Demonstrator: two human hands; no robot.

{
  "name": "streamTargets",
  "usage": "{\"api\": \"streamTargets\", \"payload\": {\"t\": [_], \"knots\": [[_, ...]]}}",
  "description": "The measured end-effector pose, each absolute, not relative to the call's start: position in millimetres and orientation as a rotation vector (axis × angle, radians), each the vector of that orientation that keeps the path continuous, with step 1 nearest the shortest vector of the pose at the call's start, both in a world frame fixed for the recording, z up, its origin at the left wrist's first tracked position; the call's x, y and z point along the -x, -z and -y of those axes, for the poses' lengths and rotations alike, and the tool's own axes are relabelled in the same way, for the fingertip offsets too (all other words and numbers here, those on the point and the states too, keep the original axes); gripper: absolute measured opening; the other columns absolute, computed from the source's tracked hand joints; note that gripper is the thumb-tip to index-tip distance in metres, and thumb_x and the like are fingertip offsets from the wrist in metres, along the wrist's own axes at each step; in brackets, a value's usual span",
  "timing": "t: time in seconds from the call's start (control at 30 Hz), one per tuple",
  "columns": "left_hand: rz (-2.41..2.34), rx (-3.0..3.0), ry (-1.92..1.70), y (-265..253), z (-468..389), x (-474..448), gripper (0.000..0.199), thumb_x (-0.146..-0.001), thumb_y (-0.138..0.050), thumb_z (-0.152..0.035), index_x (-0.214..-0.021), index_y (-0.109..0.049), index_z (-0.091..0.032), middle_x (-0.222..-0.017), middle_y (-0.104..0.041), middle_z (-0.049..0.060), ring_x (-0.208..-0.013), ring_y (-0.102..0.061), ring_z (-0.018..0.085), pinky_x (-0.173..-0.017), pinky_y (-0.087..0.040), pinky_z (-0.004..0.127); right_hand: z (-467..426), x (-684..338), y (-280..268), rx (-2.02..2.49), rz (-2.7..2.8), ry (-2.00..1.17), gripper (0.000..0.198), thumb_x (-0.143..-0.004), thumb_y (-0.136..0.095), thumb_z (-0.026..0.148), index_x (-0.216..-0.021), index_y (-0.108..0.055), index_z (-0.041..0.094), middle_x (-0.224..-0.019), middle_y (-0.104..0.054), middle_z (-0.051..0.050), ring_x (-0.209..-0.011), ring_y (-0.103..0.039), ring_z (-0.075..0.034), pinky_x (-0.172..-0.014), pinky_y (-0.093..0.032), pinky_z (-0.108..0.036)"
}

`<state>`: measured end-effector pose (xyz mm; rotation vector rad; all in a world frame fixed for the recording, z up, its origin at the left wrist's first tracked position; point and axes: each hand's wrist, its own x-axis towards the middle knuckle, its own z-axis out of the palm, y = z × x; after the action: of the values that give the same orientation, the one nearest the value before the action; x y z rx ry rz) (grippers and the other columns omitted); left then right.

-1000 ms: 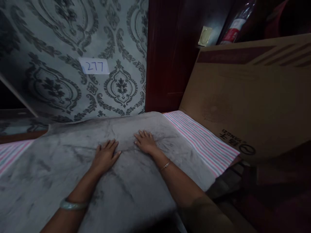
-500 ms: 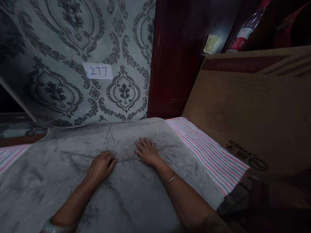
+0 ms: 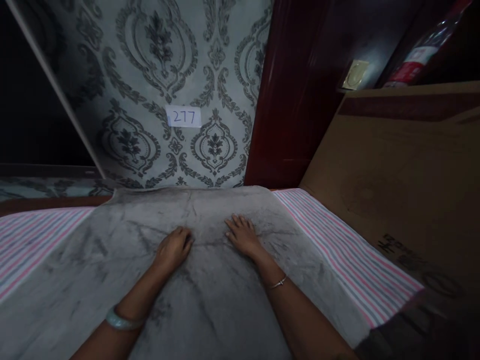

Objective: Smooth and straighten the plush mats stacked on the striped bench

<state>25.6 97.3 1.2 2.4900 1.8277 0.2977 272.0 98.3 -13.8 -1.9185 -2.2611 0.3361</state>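
A grey, mottled soft cloth lies spread out beneath both hands, with faint creases and darker streaks across its nap. My left hand rests on it left of the middle, fingers loosely bent and the thumb apart from them; no gathered fold shows in its grasp. To the right, my right hand lies palm down on the same cloth, its fingers spread. A pale green bangle circles the left wrist, and a thin bracelet the right.
Pink-and-grey striped fabric shows beyond the cloth on both sides. A large cardboard box stands at the right, with a bottle behind it. Patterned wallpaper bears a paper label; a dark screen is at left.
The view has shifted left, so the scene appears farther right. Both hands stay on the grey cloth in nearly the same places, the left slightly nearer the right.
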Motion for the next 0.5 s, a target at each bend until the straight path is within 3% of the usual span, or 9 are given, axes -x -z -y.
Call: {"api": "streamTargets", "payload": {"t": [0.17,0.3,0.37,0.5], "knots": [[-2.008,-2.517,-0.213,-6.8,-96.6,-21.1,0.039,-0.092,-0.040,-0.033,-0.116,-0.064,-0.014,-0.121,-0.061,0.016,-0.116,-0.054,0.031,-0.096,-0.044,0.043,-97.8,-272.0,14.7,1.910,2.267,-0.324,0.055,-0.100,-0.033,0.045,-0.152,-0.034,0.029,-0.164,-0.020,-0.005,-0.150,-0.014,-0.029,-0.117,-0.012,-0.048],[-2.072,-2.435,-0.148,-0.7,-100.3,-13.7,0.056,-0.094,-0.038,-0.040,-0.144,-0.046,-0.016,-0.152,-0.041,0.017,-0.139,-0.036,0.034,-0.111,-0.031,0.054,-97.1,-272.0,15.1,1.923,2.267,-0.301,0.055,-0.100,-0.033,0.045,-0.153,-0.033,0.030,-0.164,-0.020,-0.004,-0.150,-0.014,-0.027,-0.117,-0.013,-0.048],[-2.054,-2.400,-0.085,2.6,-101.7,-11.1,0.059,-0.095,-0.034,-0.043,-0.148,-0.041,-0.017,-0.157,-0.035,0.015,-0.145,-0.028,0.033,-0.114,-0.025,0.055,-96.9,-271.8,15.0,1.923,2.267,-0.298,0.055,-0.100,-0.033,0.044,-0.153,-0.034,0.030,-0.164,-0.020,-0.004,-0.150,-0.014,-0.027,-0.117,-0.012,-0.048],[-2.053,-2.399,-0.079,3.0,-100.3,-11.9,0.060,-0.095,-0.034,-0.043,-0.148,-0.040,-0.017,-0.157,-0.035,0.016,-0.145,-0.029,0.032,-0.114,-0.026,0.055,-95.9,-270.9,13.4,1.930,2.277,-0.308,0.055,-0.100,-0.033,0.043,-0.153,-0.033,0.030,-0.164,-0.019,-0.004,-0.150,-0.014,-0.027,-0.118,-0.011,-0.048]]}}
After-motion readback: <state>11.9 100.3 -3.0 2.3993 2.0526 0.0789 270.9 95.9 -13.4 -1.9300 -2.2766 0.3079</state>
